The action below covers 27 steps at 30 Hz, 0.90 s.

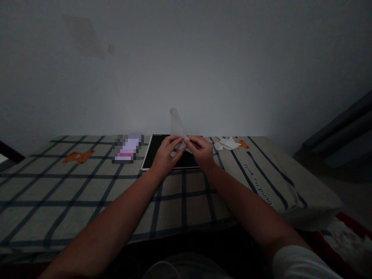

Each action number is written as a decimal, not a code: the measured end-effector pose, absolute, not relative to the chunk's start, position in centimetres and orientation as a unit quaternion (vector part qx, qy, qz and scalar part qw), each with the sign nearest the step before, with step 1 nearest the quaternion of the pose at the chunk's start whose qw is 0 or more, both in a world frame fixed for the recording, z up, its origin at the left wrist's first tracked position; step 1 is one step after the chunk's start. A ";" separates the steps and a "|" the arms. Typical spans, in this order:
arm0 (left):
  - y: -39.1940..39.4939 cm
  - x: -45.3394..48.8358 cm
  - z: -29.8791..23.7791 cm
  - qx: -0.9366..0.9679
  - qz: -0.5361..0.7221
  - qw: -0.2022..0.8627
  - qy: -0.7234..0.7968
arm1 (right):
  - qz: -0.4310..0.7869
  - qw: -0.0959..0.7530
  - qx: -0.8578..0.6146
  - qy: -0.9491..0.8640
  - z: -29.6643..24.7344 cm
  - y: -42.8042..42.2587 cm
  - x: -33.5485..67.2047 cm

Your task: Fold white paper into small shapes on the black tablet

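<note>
A thin white sheet of paper [176,123] stands up between my hands, its top end curled over. My left hand [168,150] pinches its lower part from the left with thumb and fingers. From the other side, my right hand [201,148] pinches the same paper, its fingertips close to those of the left. Both hands are over a black board or pad with a white edge [151,155]. The fold at the paper's lower end is partly covered by my fingers.
Folded white paper pieces [229,143] lie right of the black pad. To its left is a phone-like thing with a blurred, lit screen [128,148]. A checked cloth [116,190] with orange bear prints covers the table, which stands against a pale wall [203,69].
</note>
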<state>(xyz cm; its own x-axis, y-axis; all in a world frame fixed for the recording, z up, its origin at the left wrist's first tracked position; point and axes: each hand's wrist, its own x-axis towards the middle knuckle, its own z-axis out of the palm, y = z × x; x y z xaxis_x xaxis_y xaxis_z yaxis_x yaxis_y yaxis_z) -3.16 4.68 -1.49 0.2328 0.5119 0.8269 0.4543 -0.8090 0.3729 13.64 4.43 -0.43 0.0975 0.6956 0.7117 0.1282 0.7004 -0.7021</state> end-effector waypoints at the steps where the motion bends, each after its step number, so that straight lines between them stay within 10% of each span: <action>1: 4.8 -3.2 -1.5 0.791 0.530 0.021 0.304 | 0.221 0.667 -0.316 -0.638 -0.5 4.4 13.5; 16: 4.8 -4.7 -0.1 0.730 0.609 -0.041 0.308 | 0.329 0.733 -0.365 -0.470 0.6 7.2 16.4; 27: 6.3 -5.1 0.2 0.571 0.537 0.538 0.311 | 0.499 0.667 -0.317 -0.453 1.2 7.7 17.2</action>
<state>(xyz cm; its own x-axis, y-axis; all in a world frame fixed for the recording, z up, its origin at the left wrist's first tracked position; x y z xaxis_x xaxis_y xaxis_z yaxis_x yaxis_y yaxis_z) -5.09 6.26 0.23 0.2305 0.9323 0.2787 -0.2231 -0.2282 0.9477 17.21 7.69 1.24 0.0911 0.9531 0.2885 -0.3781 0.3011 -0.8754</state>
